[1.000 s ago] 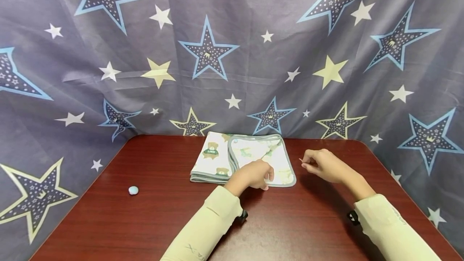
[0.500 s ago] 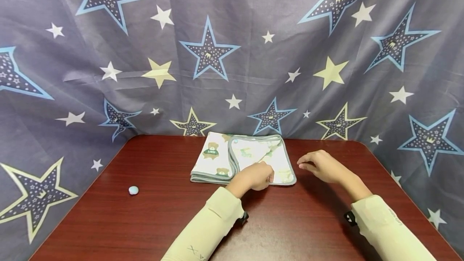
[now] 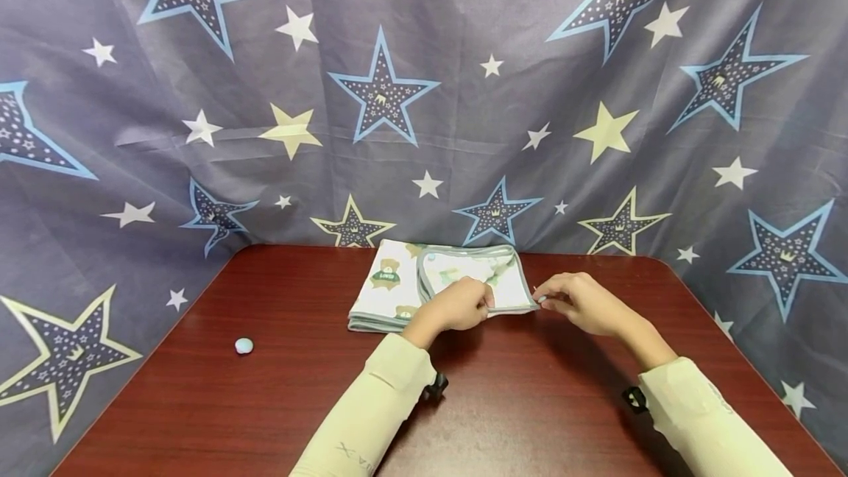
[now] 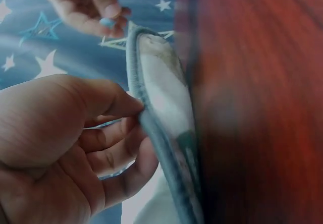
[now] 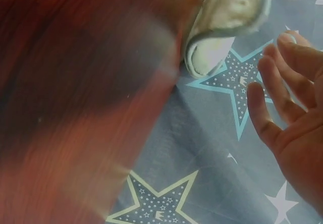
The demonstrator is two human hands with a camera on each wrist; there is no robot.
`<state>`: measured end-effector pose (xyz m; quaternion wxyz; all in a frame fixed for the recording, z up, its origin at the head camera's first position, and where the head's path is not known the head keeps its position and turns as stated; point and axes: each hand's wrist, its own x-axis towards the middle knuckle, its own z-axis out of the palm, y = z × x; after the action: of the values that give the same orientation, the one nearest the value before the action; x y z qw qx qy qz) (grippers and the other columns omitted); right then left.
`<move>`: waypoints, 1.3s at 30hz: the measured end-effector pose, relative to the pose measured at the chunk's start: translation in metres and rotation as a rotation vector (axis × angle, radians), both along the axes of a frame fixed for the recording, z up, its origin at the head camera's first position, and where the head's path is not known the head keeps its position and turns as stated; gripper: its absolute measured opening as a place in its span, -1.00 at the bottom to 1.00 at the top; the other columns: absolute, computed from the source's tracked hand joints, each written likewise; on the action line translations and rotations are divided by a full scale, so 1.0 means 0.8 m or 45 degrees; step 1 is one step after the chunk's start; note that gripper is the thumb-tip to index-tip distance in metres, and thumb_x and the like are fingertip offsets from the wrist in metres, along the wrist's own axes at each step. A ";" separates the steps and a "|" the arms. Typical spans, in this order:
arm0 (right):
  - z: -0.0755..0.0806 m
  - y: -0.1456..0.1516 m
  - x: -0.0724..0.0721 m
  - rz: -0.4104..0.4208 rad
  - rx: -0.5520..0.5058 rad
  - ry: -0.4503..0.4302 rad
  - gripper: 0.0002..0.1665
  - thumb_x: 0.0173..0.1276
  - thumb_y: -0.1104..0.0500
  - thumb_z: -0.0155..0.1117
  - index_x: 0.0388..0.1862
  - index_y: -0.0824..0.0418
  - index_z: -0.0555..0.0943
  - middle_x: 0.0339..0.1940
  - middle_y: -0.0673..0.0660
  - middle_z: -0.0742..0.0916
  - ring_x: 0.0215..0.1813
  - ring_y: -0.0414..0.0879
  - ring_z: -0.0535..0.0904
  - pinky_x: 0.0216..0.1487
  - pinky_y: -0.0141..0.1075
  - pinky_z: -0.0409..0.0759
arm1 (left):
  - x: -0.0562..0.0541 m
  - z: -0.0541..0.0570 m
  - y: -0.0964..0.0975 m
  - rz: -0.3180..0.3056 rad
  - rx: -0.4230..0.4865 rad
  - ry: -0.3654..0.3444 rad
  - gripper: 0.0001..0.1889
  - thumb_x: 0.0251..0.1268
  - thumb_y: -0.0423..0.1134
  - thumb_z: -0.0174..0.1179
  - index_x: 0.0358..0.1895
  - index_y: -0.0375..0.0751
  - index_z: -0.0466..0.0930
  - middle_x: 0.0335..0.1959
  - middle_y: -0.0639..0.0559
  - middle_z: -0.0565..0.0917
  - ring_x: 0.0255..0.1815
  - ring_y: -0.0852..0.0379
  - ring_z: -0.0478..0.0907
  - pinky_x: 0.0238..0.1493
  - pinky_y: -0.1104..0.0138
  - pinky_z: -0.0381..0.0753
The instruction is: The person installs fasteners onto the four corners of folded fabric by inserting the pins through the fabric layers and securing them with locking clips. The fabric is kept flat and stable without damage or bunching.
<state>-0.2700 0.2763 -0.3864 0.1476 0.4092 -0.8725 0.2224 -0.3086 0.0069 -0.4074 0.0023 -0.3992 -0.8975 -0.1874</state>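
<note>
A folded white cloth [image 3: 382, 289] with a bear print and grey-green trim lies at the table's back. My left hand [image 3: 456, 305] pinches its front edge between thumb and fingers. That trimmed edge [image 4: 161, 138] is lifted off the table in the left wrist view. At the cloth's front right corner, my right hand [image 3: 583, 302] pinches a tiny pin with a light blue head [image 4: 107, 22]. A thin pale tip shows beside those fingers in the head view. Whether the pin touches the cloth I cannot tell.
Alone on the left of the reddish-brown table [image 3: 199, 403] lies a light blue button-like piece [image 3: 244, 345]. A similar blue dot [image 3: 431, 257] sits at the cloth's upper fold. Behind the table hangs a grey star-patterned curtain [image 3: 437, 13].
My left hand has raised the cloth's front edge and shifted slightly back and left. The right hand has come left to the cloth's corner, still pinching the pin.
</note>
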 end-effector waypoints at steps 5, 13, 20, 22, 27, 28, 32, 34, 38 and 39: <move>0.001 -0.002 0.002 -0.020 -0.036 0.036 -0.70 0.19 0.43 0.49 -0.15 0.12 0.79 0.00 0.09 0.76 0.06 0.04 0.67 0.05 -0.08 0.60 | -0.007 0.008 -0.013 0.040 0.139 -0.076 -0.85 0.31 -0.43 0.18 -0.16 -0.24 0.71 -0.46 0.15 0.67 -0.36 0.26 0.53 -0.14 0.39 0.55; 0.005 -0.008 0.005 -0.063 -0.056 -0.008 -0.66 0.15 0.32 0.57 -0.19 -0.11 0.80 0.25 0.20 0.65 0.27 0.18 0.52 0.22 0.01 0.40 | -0.017 0.018 -0.029 0.083 0.292 -0.055 -0.84 0.28 -0.42 0.15 -0.20 -0.18 0.71 -0.38 0.09 0.71 -0.32 0.23 0.58 -0.15 0.38 0.55; -0.001 -0.022 -0.002 -0.078 -0.067 -0.079 -0.72 0.15 0.28 0.59 -0.22 -0.06 0.82 0.35 0.26 0.58 0.34 0.24 0.42 0.26 0.07 0.32 | -0.018 0.023 -0.036 0.101 0.337 -0.053 -0.87 0.29 -0.40 0.15 -0.23 -0.19 0.69 -0.39 0.06 0.70 -0.32 0.22 0.58 -0.17 0.38 0.55; -0.003 -0.027 -0.006 -0.083 -0.071 -0.091 -0.73 0.16 0.28 0.58 -0.21 -0.06 0.82 0.35 0.27 0.59 0.33 0.24 0.42 0.26 0.09 0.32 | -0.018 0.024 -0.037 0.103 0.352 -0.067 -0.88 0.30 -0.41 0.16 -0.23 -0.20 0.69 -0.39 0.06 0.69 -0.34 0.22 0.56 -0.18 0.37 0.55; -0.008 -0.036 -0.016 -0.102 -0.077 -0.136 -0.74 0.23 0.28 0.54 -0.18 -0.06 0.81 0.27 0.24 0.66 0.30 0.23 0.48 0.28 0.14 0.35 | -0.017 0.023 -0.037 0.102 0.362 -0.083 -0.89 0.32 -0.40 0.17 -0.23 -0.23 0.69 -0.39 0.05 0.69 -0.33 0.22 0.56 -0.18 0.37 0.55; -0.009 -0.037 -0.017 -0.102 -0.079 -0.142 -0.74 0.24 0.28 0.52 -0.16 -0.05 0.81 0.23 0.22 0.68 0.27 0.22 0.50 0.26 0.13 0.37 | -0.017 0.023 -0.037 0.100 0.362 -0.087 -0.88 0.32 -0.40 0.16 -0.22 -0.24 0.70 -0.39 0.05 0.69 -0.33 0.22 0.56 -0.17 0.38 0.55; -0.012 -0.041 -0.020 -0.095 -0.095 -0.129 -0.74 0.27 0.31 0.48 -0.12 0.02 0.80 0.04 0.10 0.77 0.14 0.11 0.60 0.19 0.07 0.47 | -0.017 0.022 -0.036 0.091 0.356 -0.091 -0.86 0.32 -0.40 0.16 -0.18 -0.31 0.70 -0.39 0.05 0.69 -0.33 0.22 0.56 -0.17 0.38 0.54; -0.013 -0.043 -0.021 -0.094 -0.111 -0.105 -0.74 0.27 0.33 0.48 -0.12 0.04 0.80 -0.03 0.03 0.79 0.07 0.04 0.63 0.15 0.02 0.49 | -0.016 0.023 -0.036 0.088 0.353 -0.085 -0.85 0.32 -0.40 0.16 -0.17 -0.32 0.71 -0.39 0.05 0.69 -0.33 0.22 0.56 -0.17 0.38 0.54; -0.015 -0.048 -0.023 -0.125 -0.162 -0.047 -0.76 0.26 0.33 0.48 -0.13 0.07 0.81 -0.12 -0.07 0.80 0.01 -0.04 0.65 0.07 -0.04 0.54 | -0.015 0.025 -0.037 0.073 0.350 -0.074 -0.86 0.31 -0.41 0.17 -0.19 -0.29 0.71 -0.40 0.05 0.70 -0.33 0.23 0.57 -0.18 0.39 0.54; -0.015 -0.049 -0.024 -0.130 -0.178 -0.030 -0.76 0.26 0.34 0.48 -0.13 0.09 0.81 -0.14 -0.06 0.80 -0.01 -0.05 0.66 0.04 -0.06 0.56 | -0.015 0.025 -0.037 0.067 0.351 -0.073 -0.87 0.30 -0.41 0.17 -0.20 -0.28 0.71 -0.40 0.06 0.70 -0.33 0.24 0.57 -0.18 0.39 0.54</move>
<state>-0.2889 0.2371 -0.3985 0.1765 0.3504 -0.8762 0.2798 -0.3207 -0.0230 -0.3875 0.0363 -0.3660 -0.8731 -0.3200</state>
